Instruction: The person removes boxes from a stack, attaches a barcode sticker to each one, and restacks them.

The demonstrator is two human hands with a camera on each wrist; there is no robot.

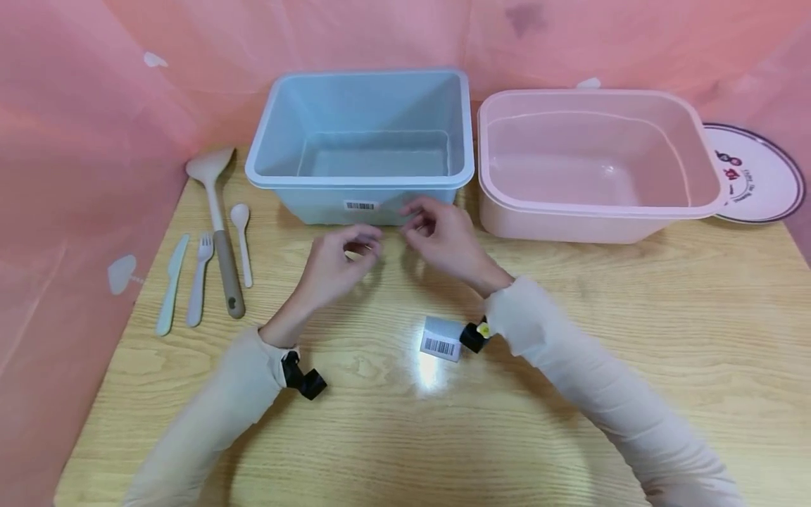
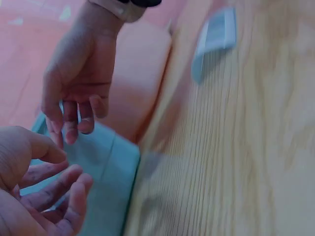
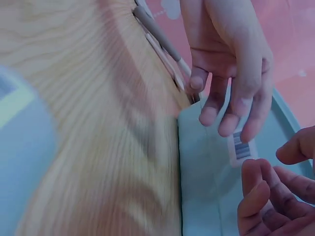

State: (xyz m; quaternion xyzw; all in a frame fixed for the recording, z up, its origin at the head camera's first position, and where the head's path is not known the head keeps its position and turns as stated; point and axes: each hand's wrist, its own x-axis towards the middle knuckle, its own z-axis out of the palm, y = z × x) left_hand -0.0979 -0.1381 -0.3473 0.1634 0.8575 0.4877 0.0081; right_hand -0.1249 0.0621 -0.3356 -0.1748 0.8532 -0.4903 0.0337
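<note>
A blue plastic basin [image 1: 374,182] stands at the back of the table, with a small white barcode sticker [image 1: 361,205] on its front wall. My left hand [image 1: 338,264] hovers just in front of that wall, fingers loosely bent and nothing visible in them. To its right, my right hand [image 1: 443,236] is near the wall too, its fingers also relaxed and bent around empty space. The right wrist view shows the barcode sticker [image 3: 241,149] between the two hands. Whether any fingertip touches the basin I cannot tell. On the table below lies a curled label sheet [image 1: 441,339] with a barcode.
A pink basin [image 1: 589,224] stands right of the blue one, partly covering a round white plate [image 1: 769,183]. At the left lie a knife [image 1: 171,285], a fork [image 1: 199,282], a long-handled spatula [image 1: 222,239] and a small spoon [image 1: 243,243]. Pink cloth [image 1: 380,35] hangs behind.
</note>
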